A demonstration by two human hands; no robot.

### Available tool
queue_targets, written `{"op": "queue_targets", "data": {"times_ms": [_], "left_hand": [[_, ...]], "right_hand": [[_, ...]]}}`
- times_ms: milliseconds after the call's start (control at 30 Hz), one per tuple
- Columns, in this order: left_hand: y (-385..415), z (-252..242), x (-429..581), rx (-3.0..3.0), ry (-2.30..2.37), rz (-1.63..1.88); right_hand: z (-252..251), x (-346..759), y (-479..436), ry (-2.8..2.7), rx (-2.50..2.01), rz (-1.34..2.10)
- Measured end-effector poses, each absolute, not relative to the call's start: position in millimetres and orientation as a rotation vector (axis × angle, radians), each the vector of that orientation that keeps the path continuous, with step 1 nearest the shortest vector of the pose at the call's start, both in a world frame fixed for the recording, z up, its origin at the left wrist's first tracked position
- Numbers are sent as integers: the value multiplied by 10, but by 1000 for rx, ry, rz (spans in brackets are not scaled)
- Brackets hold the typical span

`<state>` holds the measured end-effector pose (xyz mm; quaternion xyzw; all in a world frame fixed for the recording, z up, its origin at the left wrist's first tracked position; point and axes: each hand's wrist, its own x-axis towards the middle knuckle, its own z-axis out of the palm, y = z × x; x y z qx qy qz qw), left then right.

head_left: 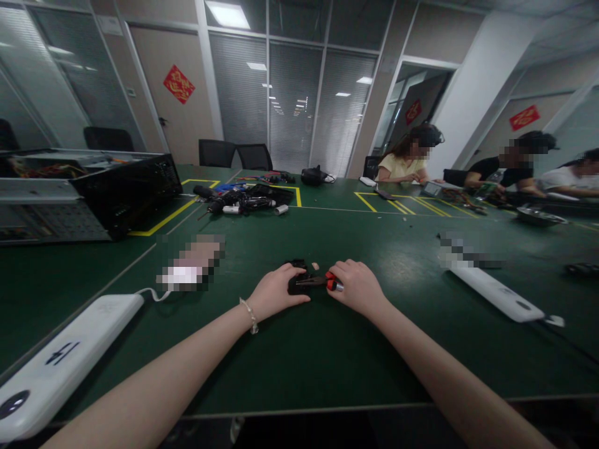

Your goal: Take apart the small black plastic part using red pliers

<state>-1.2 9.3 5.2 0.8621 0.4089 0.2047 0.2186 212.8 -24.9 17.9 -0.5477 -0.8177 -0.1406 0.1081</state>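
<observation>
In the middle of the green table (262, 362), my left hand (274, 290) is closed around a small black part (296, 285), thumb on the near side and fingers on the far side. What the part is I cannot make out. My right hand (358, 285) grips needle-nose pliers (312, 281) by their red handles. Their dark jaws point left and reach the black part; whether they bite on it is too small to tell. Just beyond the pliers lies a small pinkish piece (315, 266).
An open computer case (126, 193) stands at the left. White power banks (75, 355) lie on both sides, the left one cabled to a blurred phone (194, 262). Farther back is a pile of tools (243, 198) with a black pouch (314, 176). Several people sit at the right.
</observation>
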Motion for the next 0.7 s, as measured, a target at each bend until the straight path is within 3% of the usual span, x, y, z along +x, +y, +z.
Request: {"op": "queue_targets", "data": {"times_ms": [700], "left_hand": [[102,32,-10,2395,1140,560]], "right_hand": [[134,2153,-212,-2395,-1634,-337]]}}
